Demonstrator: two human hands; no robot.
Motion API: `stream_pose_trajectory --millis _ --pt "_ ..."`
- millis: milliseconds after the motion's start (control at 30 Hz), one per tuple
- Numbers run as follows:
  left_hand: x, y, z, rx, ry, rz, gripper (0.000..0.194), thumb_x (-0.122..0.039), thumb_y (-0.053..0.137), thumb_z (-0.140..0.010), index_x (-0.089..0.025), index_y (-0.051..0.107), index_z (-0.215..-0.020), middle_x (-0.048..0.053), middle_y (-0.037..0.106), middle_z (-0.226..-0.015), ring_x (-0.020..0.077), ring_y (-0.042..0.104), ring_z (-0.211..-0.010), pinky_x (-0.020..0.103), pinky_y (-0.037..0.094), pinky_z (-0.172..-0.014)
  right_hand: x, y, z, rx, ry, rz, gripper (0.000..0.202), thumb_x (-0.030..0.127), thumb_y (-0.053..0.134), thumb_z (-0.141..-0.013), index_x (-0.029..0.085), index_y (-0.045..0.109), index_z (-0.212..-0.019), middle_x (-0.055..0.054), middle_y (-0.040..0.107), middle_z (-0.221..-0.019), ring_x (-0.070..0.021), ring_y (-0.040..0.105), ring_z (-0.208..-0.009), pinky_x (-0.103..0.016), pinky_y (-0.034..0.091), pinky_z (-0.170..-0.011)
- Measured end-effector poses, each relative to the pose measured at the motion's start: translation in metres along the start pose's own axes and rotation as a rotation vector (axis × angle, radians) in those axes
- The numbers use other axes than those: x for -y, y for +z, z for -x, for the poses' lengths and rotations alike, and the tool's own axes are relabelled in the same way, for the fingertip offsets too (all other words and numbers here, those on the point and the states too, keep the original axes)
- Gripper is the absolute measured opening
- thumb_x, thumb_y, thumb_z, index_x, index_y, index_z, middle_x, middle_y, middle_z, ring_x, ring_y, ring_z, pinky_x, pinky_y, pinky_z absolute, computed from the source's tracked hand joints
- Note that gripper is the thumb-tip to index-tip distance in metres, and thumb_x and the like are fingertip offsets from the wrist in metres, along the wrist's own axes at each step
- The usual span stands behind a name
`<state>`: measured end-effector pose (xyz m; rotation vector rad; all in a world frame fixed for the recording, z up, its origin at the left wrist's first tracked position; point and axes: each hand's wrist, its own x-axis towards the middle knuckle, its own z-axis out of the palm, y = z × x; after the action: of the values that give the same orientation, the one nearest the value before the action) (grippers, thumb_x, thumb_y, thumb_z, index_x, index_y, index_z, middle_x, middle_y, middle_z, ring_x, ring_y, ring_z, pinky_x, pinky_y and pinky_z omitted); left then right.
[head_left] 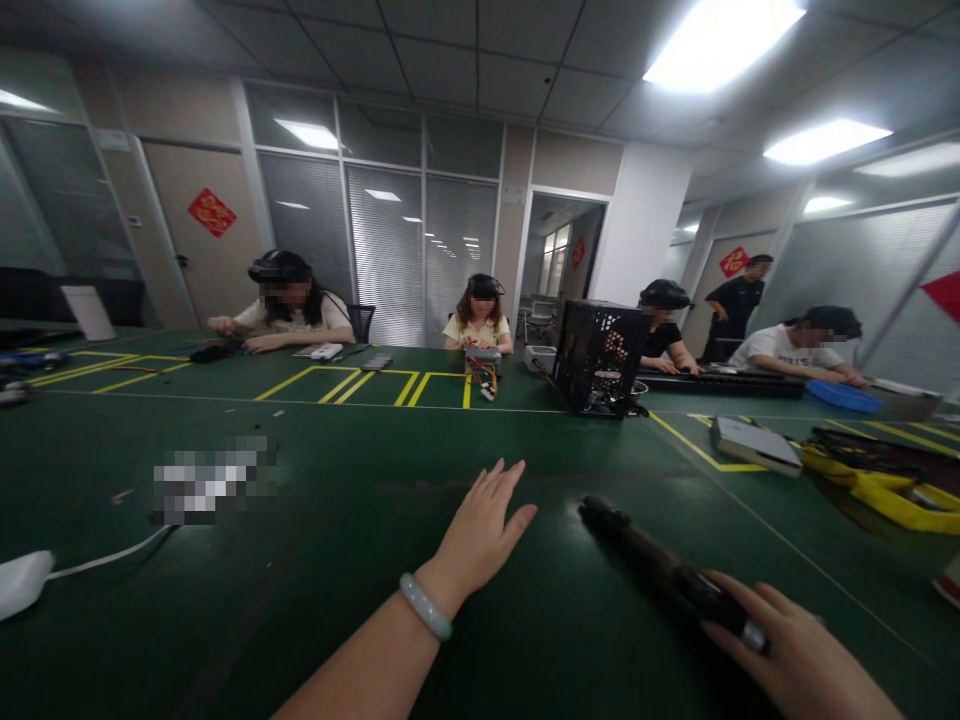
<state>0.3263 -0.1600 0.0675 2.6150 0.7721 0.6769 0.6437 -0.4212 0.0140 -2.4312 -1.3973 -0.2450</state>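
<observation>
My left hand [480, 530] is stretched out over the green table [337, 620], fingers extended and thumb apart, with nothing in it. A pale green bangle [425, 606] circles that wrist. My right hand [795, 640] is closed around the near end of a long black stick-shaped object [652, 555]. This object is blurred, has a shiny spot near the grip, and slants away to the left with its far end close to the tabletop. Its exact kind cannot be made out. Some of my right fingers are hidden behind it.
A black computer case [600, 355] stands ahead. To the right are a silver box [756, 445] and yellow trays [907, 503] of dark parts. A white cable [112, 562] lies left. Several people sit across the table; one person [742, 300] stands behind.
</observation>
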Motion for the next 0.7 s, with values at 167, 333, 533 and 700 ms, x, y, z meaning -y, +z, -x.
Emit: stream_pose_trajectory --millis 167,333,533,700 --pt "-0.011 -0.015 0.003 -0.324 0.056 -0.162 0.049 -0.043 0.026 -0.102 -0.022 0.034 -0.145 0.004 0.042 -0.148 0.0245 0.026 -0.142 0.050 0.006 -0.119 0.123 -0.017 -0.021 0.247 -0.172 -0.112 0.044 0.038 0.060 -0.081 0.039 0.059 -0.125 -0.005 0.064 -0.108 -0.0267 0.061 -0.095 -0.036 0.047 -0.083" --pt "-0.018 -0.021 0.005 -0.383 0.106 -0.204 0.045 -0.040 0.030 -0.101 -0.022 0.038 -0.142 0.005 0.047 -0.144 0.0248 0.031 -0.140 0.052 0.004 -0.119 0.203 0.000 -0.063 0.223 -0.381 -0.091 0.050 0.028 0.067 -0.078 0.033 0.057 -0.127 -0.007 0.061 -0.107 -0.0264 0.057 -0.097 -0.036 0.043 -0.085" --pt "0.006 -0.014 -0.002 -0.310 0.000 -0.170 0.048 -0.042 0.027 -0.101 -0.022 0.037 -0.143 0.005 0.046 -0.145 0.0242 0.035 -0.138 0.049 0.016 -0.118 0.269 0.041 -0.113 0.162 -0.586 -0.142 0.043 0.020 0.059 -0.084 0.026 0.058 -0.127 -0.008 0.060 -0.108 -0.0250 0.053 -0.102 -0.038 0.038 -0.096" --pt "0.034 -0.005 -0.007 -0.182 -0.104 -0.119 0.051 -0.046 0.024 -0.101 -0.022 0.036 -0.145 0.007 0.047 -0.144 0.0236 0.040 -0.135 0.046 0.023 -0.115 0.294 0.067 -0.120 0.177 -0.632 -0.274 0.045 0.015 0.048 -0.090 0.022 0.051 -0.134 -0.010 0.059 -0.120 -0.0242 0.055 -0.108 -0.039 0.036 -0.101"
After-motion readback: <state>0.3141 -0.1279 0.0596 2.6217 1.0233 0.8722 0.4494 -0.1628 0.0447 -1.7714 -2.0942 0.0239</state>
